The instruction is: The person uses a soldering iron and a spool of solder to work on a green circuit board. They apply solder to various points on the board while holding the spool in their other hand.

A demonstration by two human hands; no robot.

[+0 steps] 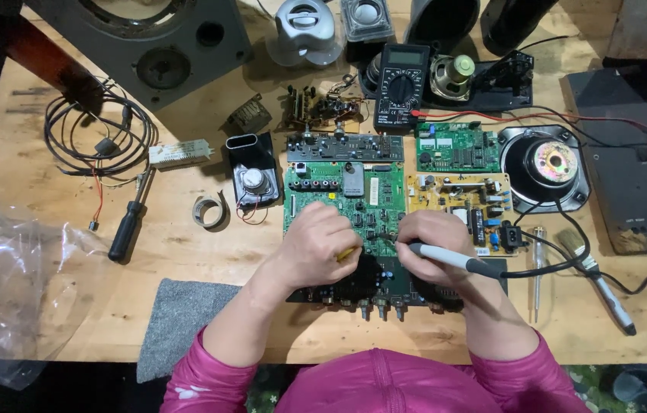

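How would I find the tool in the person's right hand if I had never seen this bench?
Start at the large green circuit board in the middle of the wooden table. The right hand rests at its lower right edge, gripping a soldering iron. Unlike the black-handled screwdriver far left, it has a grey handle trailing a black cord.

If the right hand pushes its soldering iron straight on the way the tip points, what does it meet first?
The right hand aims the soldering iron leftward, tip at the green circuit board. Going straight on, it would likely meet the left hand first, though relative height is unclear.
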